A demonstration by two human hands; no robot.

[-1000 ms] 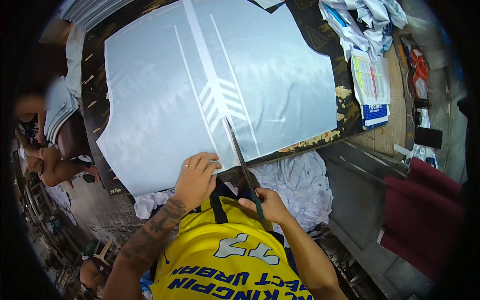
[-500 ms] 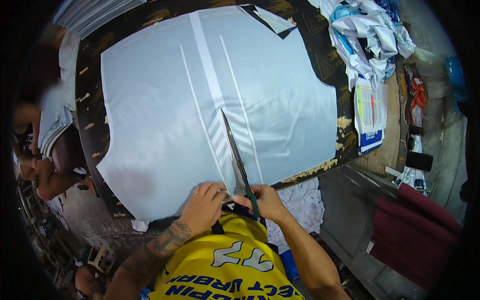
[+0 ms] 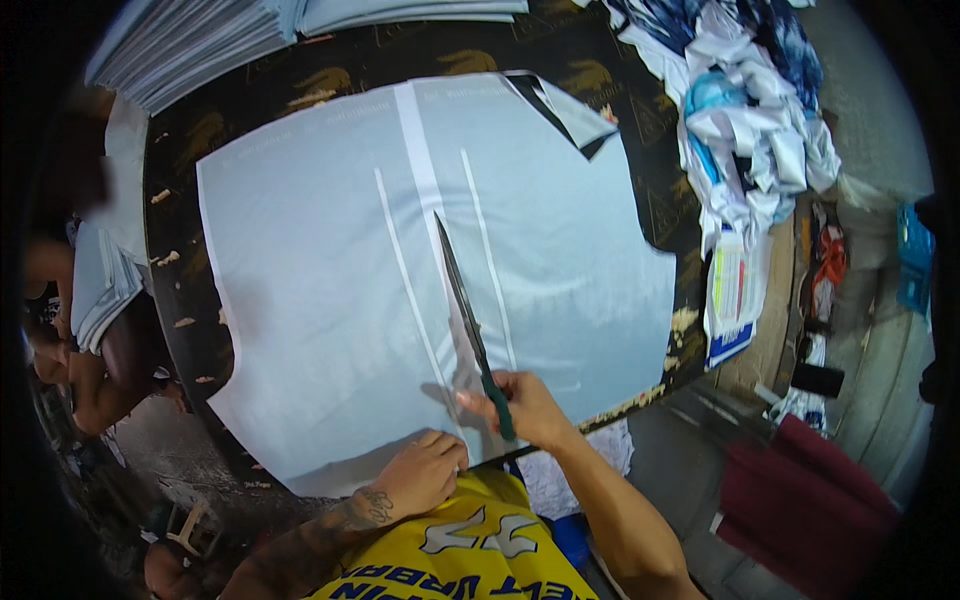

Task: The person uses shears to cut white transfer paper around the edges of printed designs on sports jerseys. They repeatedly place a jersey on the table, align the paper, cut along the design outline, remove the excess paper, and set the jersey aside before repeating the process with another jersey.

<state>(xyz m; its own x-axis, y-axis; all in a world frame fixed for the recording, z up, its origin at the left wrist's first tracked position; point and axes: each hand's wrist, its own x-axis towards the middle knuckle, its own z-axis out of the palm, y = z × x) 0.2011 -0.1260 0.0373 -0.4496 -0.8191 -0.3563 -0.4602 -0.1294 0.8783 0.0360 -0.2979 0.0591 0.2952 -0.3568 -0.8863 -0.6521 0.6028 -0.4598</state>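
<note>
Head view: the pale grey cloth [image 3: 300, 280] lies spread on the dark table [image 3: 195, 345], wrinkled around the scissors [image 3: 465, 310]. Your right hand [image 3: 535, 405] grips the scissors' green handle. Your left hand [image 3: 425, 470] rests curled at the near edge; whether it pinches cloth, you cannot tell. Judged light, limp and probably slippery, the cloth is best pressed flat beside the blades.

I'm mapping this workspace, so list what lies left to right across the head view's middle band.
Folded pale-grey cloth pile → broad pale-grey, white-striped fabric panel → white printed papers → crumpled orange-red material → bright-blue, plastic-looking container.
</note>
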